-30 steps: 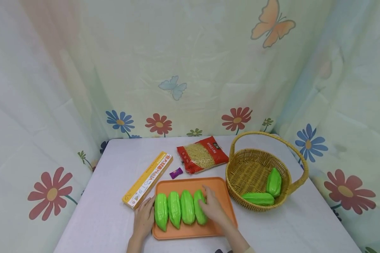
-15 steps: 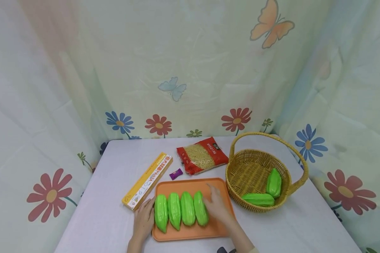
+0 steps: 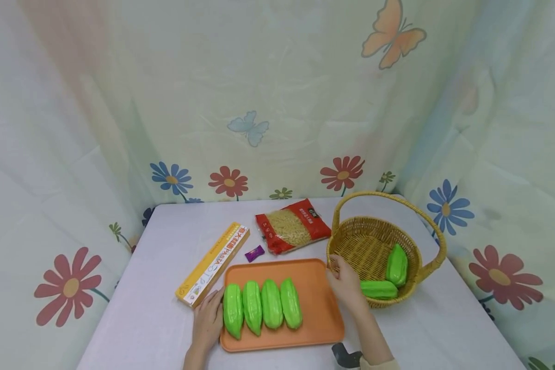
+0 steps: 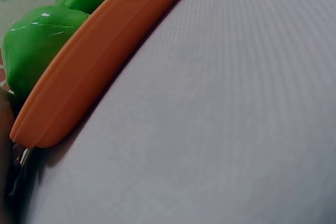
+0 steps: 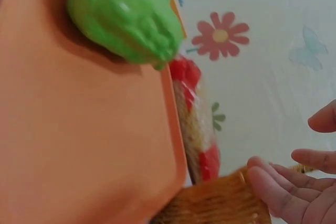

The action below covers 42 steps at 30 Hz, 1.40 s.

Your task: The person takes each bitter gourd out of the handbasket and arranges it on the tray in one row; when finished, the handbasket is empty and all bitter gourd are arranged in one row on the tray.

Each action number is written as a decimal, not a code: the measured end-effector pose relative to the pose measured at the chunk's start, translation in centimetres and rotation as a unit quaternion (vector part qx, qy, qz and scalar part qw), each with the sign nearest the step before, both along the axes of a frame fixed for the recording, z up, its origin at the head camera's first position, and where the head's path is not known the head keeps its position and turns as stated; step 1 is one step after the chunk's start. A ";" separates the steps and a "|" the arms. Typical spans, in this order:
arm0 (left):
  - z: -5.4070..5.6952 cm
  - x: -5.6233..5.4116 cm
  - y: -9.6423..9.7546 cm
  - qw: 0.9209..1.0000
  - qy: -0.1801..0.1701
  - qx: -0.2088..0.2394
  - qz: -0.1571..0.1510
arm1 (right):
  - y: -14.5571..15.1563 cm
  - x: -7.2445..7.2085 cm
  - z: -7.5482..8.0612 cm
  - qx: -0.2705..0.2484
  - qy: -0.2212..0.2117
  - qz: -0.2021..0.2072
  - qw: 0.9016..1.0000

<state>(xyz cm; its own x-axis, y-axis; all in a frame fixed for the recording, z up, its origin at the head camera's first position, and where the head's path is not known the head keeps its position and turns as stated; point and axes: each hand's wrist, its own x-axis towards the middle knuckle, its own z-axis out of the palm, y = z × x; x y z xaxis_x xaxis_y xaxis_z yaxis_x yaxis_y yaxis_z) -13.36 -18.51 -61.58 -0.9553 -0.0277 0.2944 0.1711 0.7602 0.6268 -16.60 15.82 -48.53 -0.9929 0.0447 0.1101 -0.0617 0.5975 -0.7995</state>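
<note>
Several glossy green ridged gourds [image 3: 271,304] lie side by side on the left and middle of an orange tray [image 3: 320,308]. My left hand [image 3: 207,317] rests against the tray's left edge, its fingers mostly straight. At the near left rim of a wicker basket [image 3: 358,249] is my right hand [image 3: 348,288]. In the right wrist view its thumb stands apart from the fingers [image 5: 281,184], which overlap the basket's edge; firm contact is hard to tell. Two more green gourds [image 3: 396,265] lie in the basket. The left wrist view shows mostly the tray's side [image 4: 89,72].
A yellow and white pasta box [image 3: 213,264] lies behind my left hand. Beyond the tray are a small purple wrapped sweet [image 3: 255,253] and a red bag of pasta [image 3: 293,226]. The basket's tall handle [image 3: 388,194] arches over it. A dark object [image 3: 345,355] sits beside my right forearm.
My right hand has moved away from the rightmost gourd on the tray, rightward to the basket's rim. My left hand stays at the tray's edge. The view has shifted slightly.
</note>
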 end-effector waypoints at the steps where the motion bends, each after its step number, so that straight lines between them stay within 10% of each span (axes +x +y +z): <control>1: 0.0 0.0 0.0 1.000 0.001 0.001 0.000 | 0.5 -0.1 0.1 0.002 0.001 -0.004 1.000; 11: 0.3 0.0 0.1 1.000 -0.009 0.006 0.001 | 4.9 -0.5 1.0 0.039 0.005 -0.036 0.999; 24: 0.3 0.0 0.1 1.000 -0.024 0.009 0.003 | 9.0 0.2 1.6 0.136 -0.100 -0.085 0.982; 42: 0.0 -0.1 0.1 1.000 0.007 0.002 0.005 | 9.8 -0.2 0.3 0.202 -0.133 -0.025 0.970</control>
<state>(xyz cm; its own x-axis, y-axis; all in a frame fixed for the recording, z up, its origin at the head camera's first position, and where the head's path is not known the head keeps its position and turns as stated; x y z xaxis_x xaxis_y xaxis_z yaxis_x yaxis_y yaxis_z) -13.46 -18.38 -61.59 -0.9507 -0.0391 0.3076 0.1718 0.7593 0.6276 -16.82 25.57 -48.24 -0.9862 0.0997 -0.1320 0.1519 0.8622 -0.4833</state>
